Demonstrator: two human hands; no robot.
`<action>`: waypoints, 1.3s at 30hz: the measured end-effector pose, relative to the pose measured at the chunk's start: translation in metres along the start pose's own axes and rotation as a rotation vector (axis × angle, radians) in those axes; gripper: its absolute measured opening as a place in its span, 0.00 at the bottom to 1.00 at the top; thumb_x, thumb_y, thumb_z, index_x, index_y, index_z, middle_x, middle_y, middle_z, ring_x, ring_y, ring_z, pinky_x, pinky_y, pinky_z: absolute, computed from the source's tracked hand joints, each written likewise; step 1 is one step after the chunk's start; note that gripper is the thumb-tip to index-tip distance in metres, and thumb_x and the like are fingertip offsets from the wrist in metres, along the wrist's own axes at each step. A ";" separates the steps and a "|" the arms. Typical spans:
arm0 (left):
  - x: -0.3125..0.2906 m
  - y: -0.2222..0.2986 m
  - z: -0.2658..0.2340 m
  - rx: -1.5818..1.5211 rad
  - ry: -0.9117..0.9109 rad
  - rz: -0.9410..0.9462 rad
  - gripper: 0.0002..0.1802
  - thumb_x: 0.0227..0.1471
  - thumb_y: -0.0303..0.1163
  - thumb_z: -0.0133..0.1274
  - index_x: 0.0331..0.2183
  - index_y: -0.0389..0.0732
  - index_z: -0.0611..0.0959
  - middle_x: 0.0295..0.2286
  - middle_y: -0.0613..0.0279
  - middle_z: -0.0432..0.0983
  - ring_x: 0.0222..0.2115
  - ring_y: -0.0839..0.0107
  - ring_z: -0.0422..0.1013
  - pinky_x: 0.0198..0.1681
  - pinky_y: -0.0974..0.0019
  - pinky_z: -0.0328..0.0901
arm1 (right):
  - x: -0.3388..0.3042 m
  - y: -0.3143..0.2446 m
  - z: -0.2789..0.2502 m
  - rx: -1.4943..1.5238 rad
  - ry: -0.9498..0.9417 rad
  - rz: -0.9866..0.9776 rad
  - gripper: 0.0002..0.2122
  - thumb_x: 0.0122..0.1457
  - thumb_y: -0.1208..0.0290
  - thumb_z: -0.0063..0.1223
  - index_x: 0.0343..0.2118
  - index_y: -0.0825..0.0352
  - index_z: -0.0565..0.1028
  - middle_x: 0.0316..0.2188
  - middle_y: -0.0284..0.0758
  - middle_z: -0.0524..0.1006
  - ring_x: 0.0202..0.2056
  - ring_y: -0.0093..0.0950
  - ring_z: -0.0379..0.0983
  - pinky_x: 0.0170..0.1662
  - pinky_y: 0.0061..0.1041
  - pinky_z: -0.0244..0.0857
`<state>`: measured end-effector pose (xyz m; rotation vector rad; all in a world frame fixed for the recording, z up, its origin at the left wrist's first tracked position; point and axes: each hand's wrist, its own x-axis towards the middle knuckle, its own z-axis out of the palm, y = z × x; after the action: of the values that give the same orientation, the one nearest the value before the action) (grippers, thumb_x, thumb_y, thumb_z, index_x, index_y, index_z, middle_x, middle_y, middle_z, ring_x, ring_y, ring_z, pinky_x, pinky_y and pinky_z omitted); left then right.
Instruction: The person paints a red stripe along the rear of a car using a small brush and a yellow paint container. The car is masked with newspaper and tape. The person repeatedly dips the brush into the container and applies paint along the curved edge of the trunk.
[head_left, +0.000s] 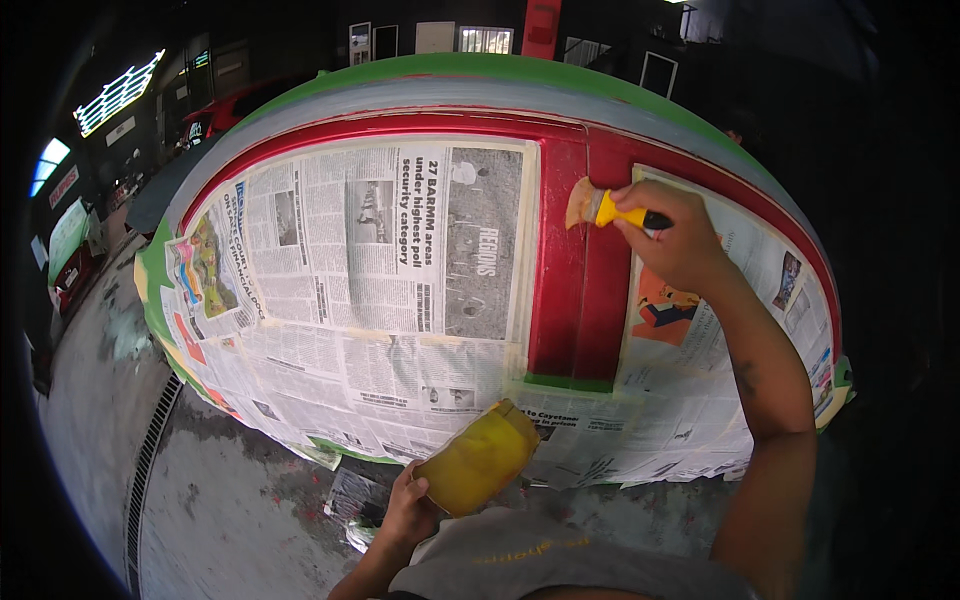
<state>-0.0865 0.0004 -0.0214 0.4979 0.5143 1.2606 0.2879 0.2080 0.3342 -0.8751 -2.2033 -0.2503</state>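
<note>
My right hand (682,232) is closed round the yellow and black handle of a paintbrush (610,208). Its tan, fanned bristles touch the red pillar (567,260) between two masked windows of a car. Low in front of me, my left hand (408,508) grips the lower left edge of a yellow, box-shaped container (480,458); what is inside it cannot be made out. Newspaper sheets (375,240) held with masking tape cover the windows and lower side of the car.
A green and grey roof edge (440,70) curves above the red frame. Crumpled plastic (355,500) lies on the stained concrete floor (230,480), near a long drain grate (150,480). Another red car (240,105) stands behind on the left.
</note>
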 end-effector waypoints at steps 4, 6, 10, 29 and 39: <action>-0.001 0.005 0.002 0.050 -0.013 -0.039 0.40 0.56 0.46 0.72 0.59 0.31 0.75 0.54 0.50 0.80 0.55 0.59 0.78 0.60 0.51 0.73 | 0.038 0.006 0.003 0.023 0.242 -0.161 0.11 0.61 0.83 0.70 0.44 0.71 0.81 0.49 0.42 0.87 0.52 0.36 0.86 0.58 0.30 0.76; 0.000 0.008 0.000 0.067 -0.018 -0.043 0.40 0.57 0.46 0.72 0.59 0.31 0.75 0.55 0.50 0.80 0.56 0.59 0.78 0.61 0.51 0.73 | 0.049 0.008 0.002 0.049 0.160 -0.159 0.11 0.61 0.82 0.70 0.45 0.70 0.81 0.45 0.41 0.86 0.46 0.36 0.85 0.53 0.30 0.76; 0.002 0.008 -0.004 0.051 -0.030 -0.028 0.40 0.57 0.47 0.72 0.59 0.31 0.75 0.55 0.50 0.80 0.56 0.59 0.77 0.61 0.51 0.72 | 0.048 0.001 -0.015 -0.112 -0.033 0.090 0.10 0.62 0.80 0.68 0.45 0.69 0.81 0.39 0.41 0.85 0.37 0.36 0.82 0.46 0.31 0.75; 0.005 0.008 -0.019 0.025 -0.052 -0.079 0.44 0.55 0.49 0.73 0.61 0.30 0.72 0.55 0.49 0.78 0.56 0.58 0.77 0.62 0.50 0.72 | 0.108 -0.081 0.027 -0.366 -0.442 -0.123 0.06 0.60 0.78 0.62 0.38 0.69 0.77 0.34 0.47 0.82 0.38 0.51 0.81 0.42 0.46 0.73; -0.001 0.015 -0.031 0.024 -0.028 -0.054 0.43 0.56 0.48 0.72 0.60 0.30 0.72 0.55 0.49 0.77 0.56 0.59 0.77 0.61 0.51 0.73 | 0.067 -0.087 0.023 -0.215 -0.507 -0.115 0.07 0.59 0.77 0.64 0.38 0.69 0.78 0.33 0.43 0.82 0.35 0.44 0.81 0.39 0.39 0.74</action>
<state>-0.1166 0.0053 -0.0364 0.5183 0.5164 1.1959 0.1843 0.1872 0.3721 -1.0134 -2.7405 -0.3570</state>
